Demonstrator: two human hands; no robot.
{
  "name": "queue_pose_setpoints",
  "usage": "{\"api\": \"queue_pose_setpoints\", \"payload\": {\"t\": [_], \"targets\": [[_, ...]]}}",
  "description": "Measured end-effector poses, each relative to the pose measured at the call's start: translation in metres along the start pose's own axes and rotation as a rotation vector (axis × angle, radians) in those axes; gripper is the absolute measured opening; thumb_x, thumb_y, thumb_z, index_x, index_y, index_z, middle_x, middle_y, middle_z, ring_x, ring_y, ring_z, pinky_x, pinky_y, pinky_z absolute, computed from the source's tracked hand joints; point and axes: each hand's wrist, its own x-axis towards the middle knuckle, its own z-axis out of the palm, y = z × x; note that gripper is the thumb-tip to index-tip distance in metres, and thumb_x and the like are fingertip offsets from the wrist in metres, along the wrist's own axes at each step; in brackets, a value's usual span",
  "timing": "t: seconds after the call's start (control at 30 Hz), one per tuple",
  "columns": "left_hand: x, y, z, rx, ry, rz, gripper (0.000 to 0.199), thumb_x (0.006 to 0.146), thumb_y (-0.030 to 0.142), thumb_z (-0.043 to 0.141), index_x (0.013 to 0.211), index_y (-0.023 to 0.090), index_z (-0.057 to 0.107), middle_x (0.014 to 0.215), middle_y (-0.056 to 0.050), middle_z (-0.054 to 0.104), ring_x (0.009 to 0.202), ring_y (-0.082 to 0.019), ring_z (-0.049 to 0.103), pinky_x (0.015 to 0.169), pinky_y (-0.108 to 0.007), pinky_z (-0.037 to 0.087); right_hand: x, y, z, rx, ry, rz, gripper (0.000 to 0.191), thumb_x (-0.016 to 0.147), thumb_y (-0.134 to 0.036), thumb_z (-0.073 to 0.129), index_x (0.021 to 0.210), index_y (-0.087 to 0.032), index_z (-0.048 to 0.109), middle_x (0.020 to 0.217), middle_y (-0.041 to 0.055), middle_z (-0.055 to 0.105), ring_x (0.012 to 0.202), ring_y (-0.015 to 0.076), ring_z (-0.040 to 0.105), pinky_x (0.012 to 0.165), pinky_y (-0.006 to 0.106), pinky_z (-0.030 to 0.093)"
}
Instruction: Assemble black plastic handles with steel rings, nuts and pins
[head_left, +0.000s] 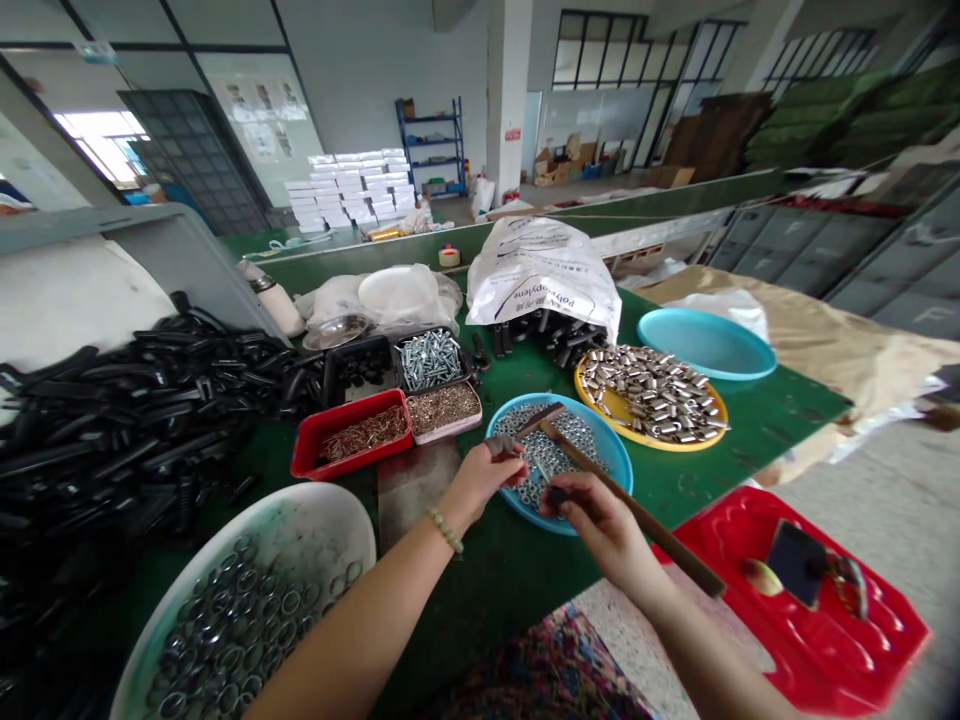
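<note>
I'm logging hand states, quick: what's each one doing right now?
Left hand: fingers curled; whether it holds anything can't be told.
Right hand: closed, pinching a small black piece.

hands (480,478): 2 | held black part (556,495): 1 | hammer (637,510): 1 | blue trays (705,342): 2 | yellow tray (616,408): 1 | red tub (360,464): 1 | black boxes (386,379): 2 | white basin (322,515): 1 | printed sack (540,275): 1 | beaded bracelet (445,530): 1

in the background we see stacked white boxes (352,187) to the left of a blue shelving unit (433,142), and a pale pillar (508,95) further right. nearer us, a red plastic seat (739,530) bears a flat dark rectangular object (796,565).
</note>
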Motion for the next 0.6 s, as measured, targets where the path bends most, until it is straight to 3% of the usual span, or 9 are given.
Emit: {"api": "queue_pose_setpoints", "payload": {"t": [0.07, 0.13, 0.3, 0.43, 0.6], "targets": [[-0.014, 0.0, -0.012, -0.524, 0.044, -0.12, 0.018, 0.074, 0.02, 0.067, 0.089, 0.014, 0.058, 0.085, -0.006, 0.067, 0.076, -0.013, 0.063, 0.076, -0.026, 0.05, -0.001, 0.001, 0.011, -0.077, -0.11, -0.007, 0.018, 0.091, -0.028, 0.047, 0.108, -0.024, 0.053, 0.094, 0.0044, 0.065, 0.083, 0.0165, 0.066, 0.077, 0.032, 0.054], [-0.028, -0.001, -0.022, -0.752, 0.105, -0.177, 0.025, 0.065, 0.019, 0.076, 0.083, 0.013, 0.059, 0.082, -0.004, 0.067, 0.072, -0.01, 0.062, 0.072, -0.022, 0.049, 0.001, 0.001, 0.022, -0.117, -0.175, -0.03, 0.019, 0.091, -0.025, 0.045, 0.109, -0.024, 0.052, 0.095, 0.0035, 0.064, 0.084, 0.0152, 0.066, 0.077, 0.03, 0.052], [-0.05, -0.002, -0.037, -0.75, 0.225, -0.153, 0.03, 0.058, 0.022, 0.081, 0.08, 0.013, 0.063, 0.068, 0.001, 0.063, 0.059, -0.007, 0.056, 0.056, -0.016, 0.042, 0.008, -0.005, 0.047, -0.135, -0.26, -0.057, 0.02, 0.092, -0.022, 0.044, 0.11, -0.026, 0.05, 0.093, 0.0011, 0.065, 0.085, 0.0136, 0.065, 0.078, 0.027, 0.05], [-0.059, 0.0, -0.045, -0.766, 0.236, -0.075, 0.032, 0.06, 0.021, 0.08, 0.086, 0.015, 0.064, 0.068, 0.001, 0.064, 0.062, -0.008, 0.059, 0.06, -0.017, 0.043, 0.01, -0.014, 0.058, -0.153, -0.251, -0.071, 0.02, 0.091, -0.021, 0.044, 0.109, -0.025, 0.051, 0.09, 0.0007, 0.065, 0.083, 0.0136, 0.064, 0.076, 0.027, 0.05], [-0.07, 0.003, -0.05, -0.836, 0.293, -0.086, 0.025, 0.06, 0.02, 0.08, 0.075, 0.012, 0.062, 0.074, -0.003, 0.068, 0.064, -0.009, 0.062, 0.065, -0.018, 0.048, 0.011, -0.018, 0.065, -0.151, -0.257, -0.063, 0.02, 0.09, -0.02, 0.044, 0.108, -0.024, 0.051, 0.088, 0.0018, 0.066, 0.083, 0.0142, 0.064, 0.074, 0.027, 0.05]]}}
